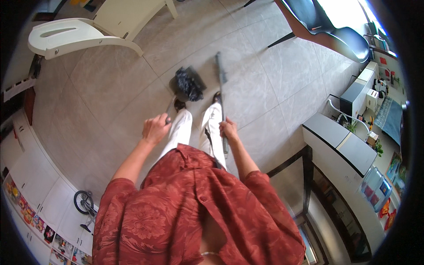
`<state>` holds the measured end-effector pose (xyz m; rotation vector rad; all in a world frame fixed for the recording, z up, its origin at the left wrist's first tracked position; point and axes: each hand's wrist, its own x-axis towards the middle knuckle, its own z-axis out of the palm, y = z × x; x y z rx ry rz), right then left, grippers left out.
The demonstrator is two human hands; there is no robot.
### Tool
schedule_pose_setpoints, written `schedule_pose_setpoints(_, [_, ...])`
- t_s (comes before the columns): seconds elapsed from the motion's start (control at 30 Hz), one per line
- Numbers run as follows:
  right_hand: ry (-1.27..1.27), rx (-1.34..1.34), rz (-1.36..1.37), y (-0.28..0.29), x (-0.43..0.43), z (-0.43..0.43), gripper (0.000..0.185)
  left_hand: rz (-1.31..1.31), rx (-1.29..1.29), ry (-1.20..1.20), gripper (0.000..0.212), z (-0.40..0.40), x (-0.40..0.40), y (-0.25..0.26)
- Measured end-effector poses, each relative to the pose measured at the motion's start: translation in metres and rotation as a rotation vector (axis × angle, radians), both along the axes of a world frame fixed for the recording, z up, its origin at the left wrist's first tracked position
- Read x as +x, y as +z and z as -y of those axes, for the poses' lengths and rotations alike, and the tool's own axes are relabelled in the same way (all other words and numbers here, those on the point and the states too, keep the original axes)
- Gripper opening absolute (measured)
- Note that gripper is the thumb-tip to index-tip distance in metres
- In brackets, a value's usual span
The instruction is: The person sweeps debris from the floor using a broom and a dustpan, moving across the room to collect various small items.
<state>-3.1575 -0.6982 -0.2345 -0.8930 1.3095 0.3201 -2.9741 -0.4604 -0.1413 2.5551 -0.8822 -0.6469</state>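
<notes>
My left hand (156, 128) is closed around the handle (170, 107) of a long-handled dustpan. A crumpled black plastic bag (188, 85) covers much of the dustpan, whose dark edge (198, 75) shows beside it, in front of my left shoe. In my right hand (228, 128) is a grey broom handle (222, 106), running past my right shoe. The broom head (220, 68) is blurred, over the floor to the right of the dustpan and apart from it. Whether its bristles touch the tiles, I cannot tell.
Grey floor tiles (126, 82) surround my feet. A cream wooden piece of furniture (122, 20) stands far left, a black chair (331, 29) far right. A counter (341, 142) runs along the right. White cabinets (43, 175) and a small bicycle (84, 202) are at left.
</notes>
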Motion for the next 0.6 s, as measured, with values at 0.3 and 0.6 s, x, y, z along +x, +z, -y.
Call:
schedule_pose_setpoints(0.3, [0.173, 0.124, 0.132, 0.075, 0.017, -0.027, 0.059, 0.039, -0.032, 0.081, 0.015, -0.013, 0.011, 0.003])
schedule_pose_setpoints(0.6, [0.278, -0.16, 0.175, 0.1, 0.074, 0.035, 0.056, 0.118, -0.107, 0.18, 0.016, 0.025, 0.051, 0.021])
